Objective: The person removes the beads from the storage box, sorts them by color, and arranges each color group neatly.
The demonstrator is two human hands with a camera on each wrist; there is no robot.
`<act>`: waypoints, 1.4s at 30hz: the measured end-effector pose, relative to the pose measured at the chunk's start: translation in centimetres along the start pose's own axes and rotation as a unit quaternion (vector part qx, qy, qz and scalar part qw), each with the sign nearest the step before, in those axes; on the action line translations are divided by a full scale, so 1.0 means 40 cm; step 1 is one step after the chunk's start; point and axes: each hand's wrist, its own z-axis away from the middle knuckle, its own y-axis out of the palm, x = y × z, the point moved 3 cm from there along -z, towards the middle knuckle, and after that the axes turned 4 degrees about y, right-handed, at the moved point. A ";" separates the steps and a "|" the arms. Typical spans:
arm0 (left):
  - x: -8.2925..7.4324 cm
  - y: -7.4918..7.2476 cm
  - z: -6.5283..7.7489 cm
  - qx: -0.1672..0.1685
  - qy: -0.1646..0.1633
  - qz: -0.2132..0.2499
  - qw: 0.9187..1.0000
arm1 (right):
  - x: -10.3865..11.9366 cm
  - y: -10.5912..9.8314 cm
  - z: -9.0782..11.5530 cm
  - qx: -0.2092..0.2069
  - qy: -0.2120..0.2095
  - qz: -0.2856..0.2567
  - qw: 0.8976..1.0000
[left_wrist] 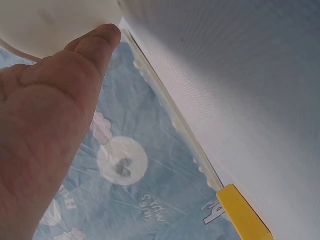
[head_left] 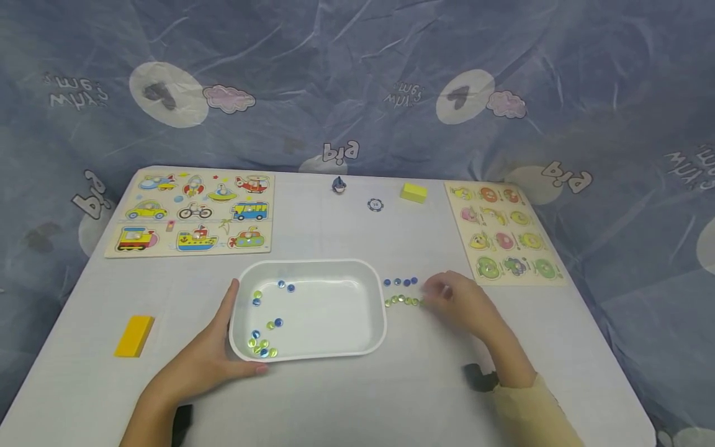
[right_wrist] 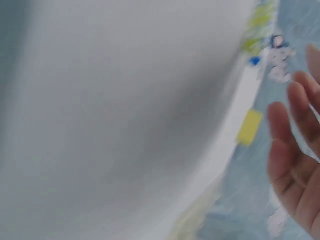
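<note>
In the head view my left hand (head_left: 209, 357) rests against the near left corner of a white tray (head_left: 324, 355), thumb along the front wall and straight fingers along the left side. The left wrist view shows its fingers (left_wrist: 95, 47) touching the tray's outer wall. Blue and green glass beads (head_left: 264, 343) lie inside, toward the left end. Right of the tray lie a short row of blue beads (head_left: 406, 282) and a row of green beads (head_left: 401, 298). My right hand (head_left: 460, 304) is at the right end of these rows, fingers loosely bent, nothing showing between them.
A vehicle puzzle board (head_left: 223, 192) lies at the back left, a fruit puzzle board (head_left: 497, 236) at the right. Along the back are a small blue figure (head_left: 338, 185), a chip (head_left: 375, 205) and a yellow block (head_left: 413, 192). An orange-yellow block (head_left: 134, 336) lies left.
</note>
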 end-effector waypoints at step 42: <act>0.002 0.000 0.000 -0.008 0.021 0.000 1.000 | 0.512 0.294 -0.024 0.107 -0.198 0.015 0.974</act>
